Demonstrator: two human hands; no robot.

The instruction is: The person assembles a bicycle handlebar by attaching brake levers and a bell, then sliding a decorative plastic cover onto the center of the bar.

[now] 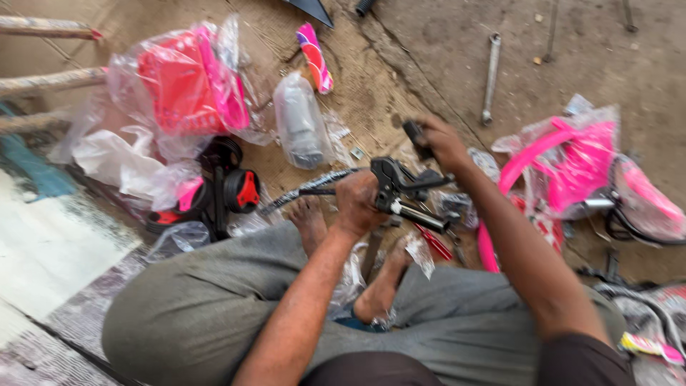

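Person seated cross-legged on the floor (429, 78). Left hand (357, 204) closed around a black brake lever assembly (400, 187) on a handlebar tube, held between the hands above the bare feet. Right hand (439, 143) gripped shut on a dark tool handle (414, 136), just above and beside the lever clamp. To do it well: keep the left grip firm against twisting, tool square on the fastener. Spanner (490, 75) lies well beyond the right hand; wrapped pink bike frame (572, 164) right of it.

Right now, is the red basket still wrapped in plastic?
Wrapped. Clear crinkled plastic covers the red basket lying on the floor.
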